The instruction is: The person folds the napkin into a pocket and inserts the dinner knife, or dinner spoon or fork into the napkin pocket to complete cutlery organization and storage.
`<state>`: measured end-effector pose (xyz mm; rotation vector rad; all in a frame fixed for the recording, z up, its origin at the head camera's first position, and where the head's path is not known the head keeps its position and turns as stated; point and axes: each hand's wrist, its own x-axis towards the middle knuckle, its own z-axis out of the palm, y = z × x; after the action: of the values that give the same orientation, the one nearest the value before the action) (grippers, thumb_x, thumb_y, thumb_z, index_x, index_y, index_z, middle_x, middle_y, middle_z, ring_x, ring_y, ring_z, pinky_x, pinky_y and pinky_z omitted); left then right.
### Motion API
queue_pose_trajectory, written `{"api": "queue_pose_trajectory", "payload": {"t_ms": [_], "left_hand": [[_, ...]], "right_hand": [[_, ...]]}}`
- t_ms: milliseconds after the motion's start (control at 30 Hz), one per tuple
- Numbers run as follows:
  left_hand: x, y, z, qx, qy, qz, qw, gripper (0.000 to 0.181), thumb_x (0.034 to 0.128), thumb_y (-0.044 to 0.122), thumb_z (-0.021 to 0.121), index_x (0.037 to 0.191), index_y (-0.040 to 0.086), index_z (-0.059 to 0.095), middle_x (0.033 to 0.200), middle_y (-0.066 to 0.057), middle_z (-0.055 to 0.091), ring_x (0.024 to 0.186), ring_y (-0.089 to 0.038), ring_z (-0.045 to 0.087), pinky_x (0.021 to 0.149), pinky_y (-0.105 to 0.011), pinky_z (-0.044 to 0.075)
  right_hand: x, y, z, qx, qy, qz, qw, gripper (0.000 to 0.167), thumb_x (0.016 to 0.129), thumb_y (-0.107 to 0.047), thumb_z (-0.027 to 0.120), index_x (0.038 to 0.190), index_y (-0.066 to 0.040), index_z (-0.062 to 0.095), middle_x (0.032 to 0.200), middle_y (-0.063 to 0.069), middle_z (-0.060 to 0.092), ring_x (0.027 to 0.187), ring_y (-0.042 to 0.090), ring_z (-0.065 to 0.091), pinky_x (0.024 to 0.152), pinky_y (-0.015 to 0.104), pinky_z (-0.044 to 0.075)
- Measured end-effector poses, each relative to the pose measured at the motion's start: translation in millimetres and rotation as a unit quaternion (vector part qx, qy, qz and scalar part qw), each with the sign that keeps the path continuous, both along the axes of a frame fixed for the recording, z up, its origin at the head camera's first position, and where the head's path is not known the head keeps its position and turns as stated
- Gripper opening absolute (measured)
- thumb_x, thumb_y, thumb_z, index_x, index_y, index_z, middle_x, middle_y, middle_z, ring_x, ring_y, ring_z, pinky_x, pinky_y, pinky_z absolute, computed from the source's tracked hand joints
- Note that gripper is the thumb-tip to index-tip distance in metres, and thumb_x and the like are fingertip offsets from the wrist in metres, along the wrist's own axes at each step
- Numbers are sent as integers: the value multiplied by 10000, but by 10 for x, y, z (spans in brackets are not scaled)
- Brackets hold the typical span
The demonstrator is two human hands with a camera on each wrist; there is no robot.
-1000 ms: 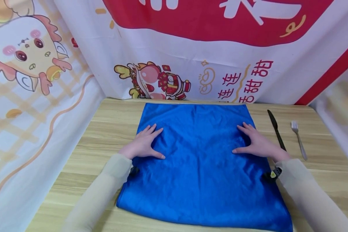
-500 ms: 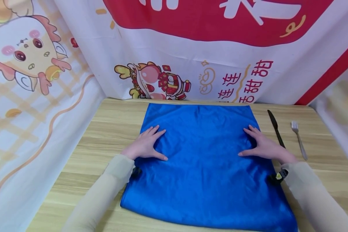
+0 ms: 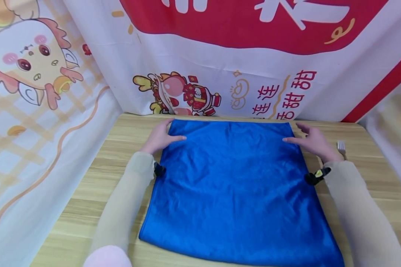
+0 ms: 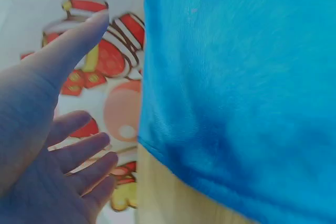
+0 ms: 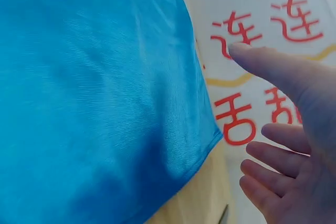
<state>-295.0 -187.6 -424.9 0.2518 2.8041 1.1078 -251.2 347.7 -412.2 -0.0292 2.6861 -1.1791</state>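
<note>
A shiny blue cloth [image 3: 234, 185] lies spread over the wooden table, slightly wrinkled, its far edge close to the back curtain. At its far left corner is my left hand [image 3: 161, 136], fingers and thumb spread apart; the left wrist view shows this hand [image 4: 58, 129] with nothing in its grasp, beside the cloth [image 4: 236, 87]. My right hand [image 3: 312, 141] is near the far right corner, thumb toward the cloth. In the right wrist view that hand [image 5: 294, 135] is also spread and holds nothing, apart from the cloth's corner [image 5: 210, 135].
A fork [image 3: 341, 146] lies right of the cloth, its handle hidden behind my right arm. The knife there is mostly covered by my right hand. A printed curtain [image 3: 120, 74] stands along the table's back, another [image 3: 46, 141] on the left.
Both hands have moved from the cloth's middle sides away from me to its far corners. The cloth shifted slightly right earlier, and my right hand now covers the knife.
</note>
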Motion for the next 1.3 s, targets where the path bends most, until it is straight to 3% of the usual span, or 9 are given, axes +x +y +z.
{"api": "queue_pose_trajectory", "payload": {"t_ms": [100, 233, 367, 567, 733, 900, 1033, 1133, 1300], "left_hand": [[-119, -13, -55, 114, -90, 315, 9994, 894, 903, 404, 790, 1584, 73, 317, 1587, -201, 346, 1429, -403, 348, 1126, -570, 328], [-202, -8, -113, 119, -132, 575, 9982, 820, 923, 322, 783, 1558, 26, 357, 1553, -219, 391, 1405, -396, 380, 1141, -537, 318], [-223, 12, -129, 105, -128, 740, 9971, 752, 934, 207, 770, 1537, -10, 377, 1513, -250, 428, 1379, -402, 411, 1141, -521, 321], [-229, 42, -142, 240, -346, 1089, 9932, 717, 932, 119, 757, 1531, -11, 384, 1400, -254, 523, 1285, -390, 497, 1101, -510, 384], [-233, 57, -169, 514, -582, 1115, 9907, 636, 957, 107, 722, 1512, -7, 432, 1318, -244, 589, 1204, -368, 556, 1070, -504, 421], [-242, 38, -200, 684, -353, 1050, 9915, 491, 1024, 212, 641, 1442, -21, 530, 1210, -216, 629, 1064, -331, 587, 968, -461, 485], [-254, 16, -208, 765, -21, 1063, 9914, 395, 1053, 233, 588, 1364, -9, 611, 1142, -179, 640, 991, -295, 574, 883, -421, 491], [-260, 3, -199, 906, 114, 1060, 9902, 331, 1047, 192, 595, 1308, -3, 654, 1149, -173, 654, 1011, -293, 586, 894, -412, 495], [-260, -22, -153, 1110, 161, 1083, 9878, 291, 1029, 171, 627, 1260, 2, 682, 1182, -167, 658, 1048, -297, 588, 925, -424, 491]], "right_hand": [[-91, 28, -43, -228, -166, -301, 9992, 1116, 871, -591, 737, 1618, -22, 136, 1618, 282, 221, 1448, 505, 237, 1082, 680, 300], [-167, 61, -129, -492, -344, -652, 9961, 1135, 857, -604, 741, 1613, -9, 140, 1605, 296, 238, 1433, 500, 276, 1088, 651, 322], [-214, 66, -186, -762, -448, -909, 9919, 1114, 861, -589, 745, 1609, -3, 163, 1600, 291, 258, 1429, 485, 295, 1107, 621, 319], [-242, -20, -174, -861, -473, -1146, 9885, 920, 950, -441, 719, 1575, 43, 249, 1559, 306, 326, 1387, 475, 361, 1116, 588, 327], [-216, -89, -137, -693, -790, -1415, 9843, 918, 932, -546, 688, 1535, 53, 340, 1524, 309, 367, 1346, 452, 389, 1115, 578, 331], [-187, -97, -113, -554, -1202, -1594, 9783, 1035, 881, -731, 598, 1498, 71, 381, 1507, 303, 352, 1290, 436, 366, 1087, 580, 326], [-217, -101, -147, -768, -934, -1776, 9767, 849, 983, -580, 568, 1514, 54, 377, 1527, 301, 349, 1325, 437, 369, 1110, 560, 320], [-258, -98, -187, -1096, -652, -1989, 9717, 709, 1023, -414, 589, 1552, -1, 360, 1571, 267, 326, 1375, 408, 359, 1135, 535, 311], [-258, -34, -155, -1401, -588, -1893, 9701, 740, 1012, -377, 629, 1593, -53, 303, 1608, 234, 281, 1357, 388, 346, 1133, 528, 312]]}}
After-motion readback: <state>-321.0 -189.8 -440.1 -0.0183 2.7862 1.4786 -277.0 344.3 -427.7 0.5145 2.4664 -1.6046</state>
